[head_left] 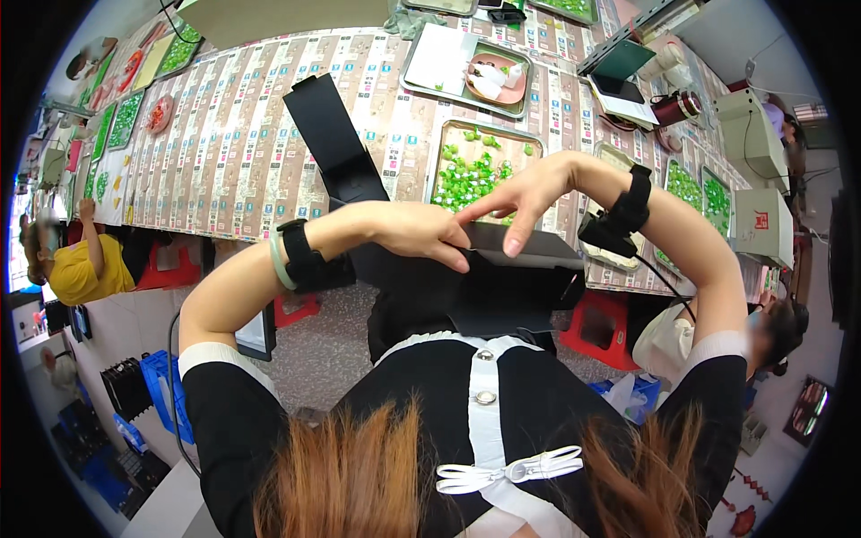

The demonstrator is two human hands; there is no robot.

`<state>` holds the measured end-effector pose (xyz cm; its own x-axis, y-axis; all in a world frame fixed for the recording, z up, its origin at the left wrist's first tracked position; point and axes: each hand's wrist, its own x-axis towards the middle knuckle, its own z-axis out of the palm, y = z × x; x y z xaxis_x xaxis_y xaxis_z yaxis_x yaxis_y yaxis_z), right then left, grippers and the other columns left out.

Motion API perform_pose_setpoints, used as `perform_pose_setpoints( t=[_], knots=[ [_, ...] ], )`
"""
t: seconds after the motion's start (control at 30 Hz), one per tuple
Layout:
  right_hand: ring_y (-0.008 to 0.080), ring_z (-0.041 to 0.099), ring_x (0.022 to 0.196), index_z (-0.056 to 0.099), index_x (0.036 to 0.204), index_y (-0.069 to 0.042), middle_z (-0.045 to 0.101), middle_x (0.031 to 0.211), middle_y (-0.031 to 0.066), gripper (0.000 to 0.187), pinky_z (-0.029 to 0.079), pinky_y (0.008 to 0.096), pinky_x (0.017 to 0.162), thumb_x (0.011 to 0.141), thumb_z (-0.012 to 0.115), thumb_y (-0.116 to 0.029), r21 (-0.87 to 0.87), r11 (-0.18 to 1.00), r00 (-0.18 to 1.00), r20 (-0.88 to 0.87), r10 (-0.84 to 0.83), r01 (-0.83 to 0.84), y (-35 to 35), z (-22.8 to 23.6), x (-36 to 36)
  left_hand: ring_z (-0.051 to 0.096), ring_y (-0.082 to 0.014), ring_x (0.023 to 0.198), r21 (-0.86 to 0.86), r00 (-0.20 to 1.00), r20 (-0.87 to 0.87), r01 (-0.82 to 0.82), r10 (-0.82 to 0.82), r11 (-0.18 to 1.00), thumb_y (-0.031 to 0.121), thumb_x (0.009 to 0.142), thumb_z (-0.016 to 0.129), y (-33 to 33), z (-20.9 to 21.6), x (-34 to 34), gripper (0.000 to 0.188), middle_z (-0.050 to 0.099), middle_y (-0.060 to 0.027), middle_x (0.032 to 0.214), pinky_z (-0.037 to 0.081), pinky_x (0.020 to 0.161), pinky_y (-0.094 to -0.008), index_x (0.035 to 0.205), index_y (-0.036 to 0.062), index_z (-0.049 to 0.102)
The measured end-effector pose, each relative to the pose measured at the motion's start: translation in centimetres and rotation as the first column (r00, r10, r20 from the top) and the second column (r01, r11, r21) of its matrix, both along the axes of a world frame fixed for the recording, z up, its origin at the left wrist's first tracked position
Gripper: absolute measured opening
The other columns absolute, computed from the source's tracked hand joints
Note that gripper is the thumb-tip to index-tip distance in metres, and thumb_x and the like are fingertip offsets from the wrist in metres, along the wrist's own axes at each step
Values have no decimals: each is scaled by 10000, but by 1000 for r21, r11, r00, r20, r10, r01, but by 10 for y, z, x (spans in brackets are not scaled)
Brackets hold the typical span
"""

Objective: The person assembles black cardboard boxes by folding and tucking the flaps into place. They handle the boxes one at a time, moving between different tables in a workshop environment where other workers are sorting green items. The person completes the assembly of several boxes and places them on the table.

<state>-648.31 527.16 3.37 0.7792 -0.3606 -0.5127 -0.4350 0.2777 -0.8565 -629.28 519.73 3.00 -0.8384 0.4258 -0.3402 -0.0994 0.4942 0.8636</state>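
A black cardboard box [516, 287], partly unfolded with flaps sticking out, is at the table's near edge in front of my body. My left hand [408, 231] grips its upper left edge, thumb on the near side. Over its top edge reaches my right hand [529, 199], thumb and index finger spread apart; its fingertips touch or nearly touch the box and my left hand. A long black cardboard piece [330, 125] lies at an angle on the table beyond my left hand; whether it joins the box is hidden. Both wrists wear black straps.
Just beyond my hands is a metal tray [437, 143] of green beads. Farther back, another tray [413, 76] holds white paper and a pink dish [507, 82]. More bead trays [683, 186] line the right. A person in yellow [85, 269] sits left, another [668, 341] right.
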Motion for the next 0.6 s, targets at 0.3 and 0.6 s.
perform_pose_setpoints(
  t=[0.3, 0.6],
  knots=[
    [134, 578, 814, 523, 1133, -13, 611, 925, 64, 547, 464, 261, 710, 745, 674, -367, 29, 1000, 1000, 3, -9, 9, 2, 3, 15, 564, -341, 662, -163, 977, -193, -120, 88, 979, 201, 792, 529, -2, 16, 5, 205, 561, -193, 684, 428, 602, -393, 790, 1, 576],
    [74, 562, 739, 630, 972, -4, 635, 815, 41, 320, 451, 222, 653, 778, 654, -257, 60, 930, 922, 119, -367, 363, 50, -30, 27, 546, -289, 601, -203, 885, -379, -363, 269, 909, 157, 752, 532, 43, -19, 31, 159, 568, -108, 637, 397, 589, -365, 667, 28, 569]
  ],
)
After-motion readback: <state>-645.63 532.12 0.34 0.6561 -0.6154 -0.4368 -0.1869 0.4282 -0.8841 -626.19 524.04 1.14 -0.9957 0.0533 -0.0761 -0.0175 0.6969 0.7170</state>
